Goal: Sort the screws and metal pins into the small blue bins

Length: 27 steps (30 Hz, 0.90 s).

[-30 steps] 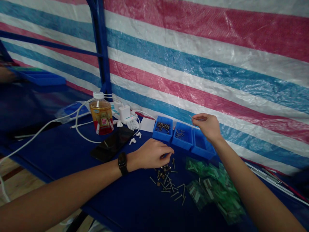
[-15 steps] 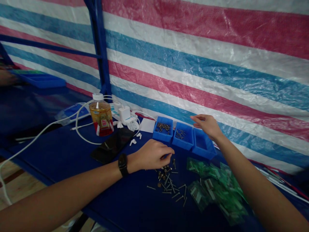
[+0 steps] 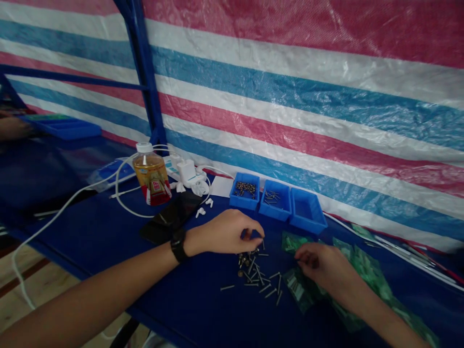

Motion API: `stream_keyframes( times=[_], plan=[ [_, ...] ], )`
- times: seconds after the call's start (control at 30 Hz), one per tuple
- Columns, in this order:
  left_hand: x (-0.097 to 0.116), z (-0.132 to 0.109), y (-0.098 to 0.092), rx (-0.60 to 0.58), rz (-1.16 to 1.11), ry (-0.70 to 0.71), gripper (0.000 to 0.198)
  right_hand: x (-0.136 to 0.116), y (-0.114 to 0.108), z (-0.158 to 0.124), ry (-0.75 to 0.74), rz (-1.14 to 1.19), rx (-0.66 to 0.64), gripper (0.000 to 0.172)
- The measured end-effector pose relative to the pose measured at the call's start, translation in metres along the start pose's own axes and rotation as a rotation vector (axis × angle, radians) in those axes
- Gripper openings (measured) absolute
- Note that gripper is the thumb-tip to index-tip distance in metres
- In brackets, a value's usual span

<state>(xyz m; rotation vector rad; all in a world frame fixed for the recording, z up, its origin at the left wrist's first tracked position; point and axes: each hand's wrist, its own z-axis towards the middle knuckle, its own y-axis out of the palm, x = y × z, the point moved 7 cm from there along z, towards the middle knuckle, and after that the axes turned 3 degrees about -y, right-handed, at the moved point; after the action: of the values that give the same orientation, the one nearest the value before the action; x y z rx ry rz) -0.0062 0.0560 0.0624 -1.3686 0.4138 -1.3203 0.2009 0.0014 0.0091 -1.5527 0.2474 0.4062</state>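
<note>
My left hand (image 3: 232, 233) is over the top of a loose pile of screws (image 3: 255, 273), its thumb and forefinger curled toward each other. Anything between those fingertips is too small to make out. Beside the pile, to its right, my right hand (image 3: 322, 266) hangs over small clear bags with green contents (image 3: 368, 266); its fingers are bent inward, and what they hold, if anything, is hidden. Behind the hands stand a blue bin of short brass-coloured pieces (image 3: 245, 198), a blue bin with a few screws (image 3: 274, 205) and a third blue bin (image 3: 308, 211) with nothing visible in it.
On the left are a drink bottle (image 3: 151, 176), a dark phone (image 3: 170, 217), white earbuds (image 3: 200, 211), chargers (image 3: 186, 171) and a looping white cable (image 3: 68, 203). A striped sheet (image 3: 290, 96) hangs behind the table. Another person's hand (image 3: 12, 128) shows at far left.
My right hand has come down from above the third bin to the bags beside the screw pile. My left hand has stayed at the pile, its thumb and forefinger curled.
</note>
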Motion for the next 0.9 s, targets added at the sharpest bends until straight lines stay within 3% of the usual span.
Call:
stream_keyframes(
  times=[0.1, 0.17, 0.37, 0.47, 0.57, 0.73, 0.9],
  plan=[
    [0.013, -0.012, 0.005, -0.345, -0.196, -0.044, 0.024, 0.000, -0.002, 0.004, 0.024, 0.063, -0.004, 0.029],
    [0.023, -0.021, 0.006, -0.454, -0.219, -0.024, 0.026, 0.000, -0.009, 0.002, 0.024, 0.106, 0.025, 0.030],
    [0.027, -0.030, 0.012, -0.479, 0.016, -0.004, 0.025, 0.001, -0.013, -0.005, -0.020, 0.094, -0.032, 0.030],
    [0.019, -0.031, 0.014, -0.531, -0.034, -0.035, 0.023, 0.002, -0.007, -0.002, -0.022, 0.112, -0.060, 0.034],
    [0.013, -0.031, 0.015, -0.557, -0.069, -0.046, 0.017, -0.006, -0.006, -0.002, -0.037, 0.126, 0.001, 0.030],
    [0.012, -0.029, 0.017, -0.503, -0.044, -0.014, 0.015, -0.048, -0.006, -0.014, -0.226, 0.211, 0.164, 0.020],
    [0.017, -0.025, 0.017, -0.473, -0.036, 0.020, 0.017, -0.091, 0.006, -0.019, -0.414, 0.214, 0.104, 0.026]
  ],
)
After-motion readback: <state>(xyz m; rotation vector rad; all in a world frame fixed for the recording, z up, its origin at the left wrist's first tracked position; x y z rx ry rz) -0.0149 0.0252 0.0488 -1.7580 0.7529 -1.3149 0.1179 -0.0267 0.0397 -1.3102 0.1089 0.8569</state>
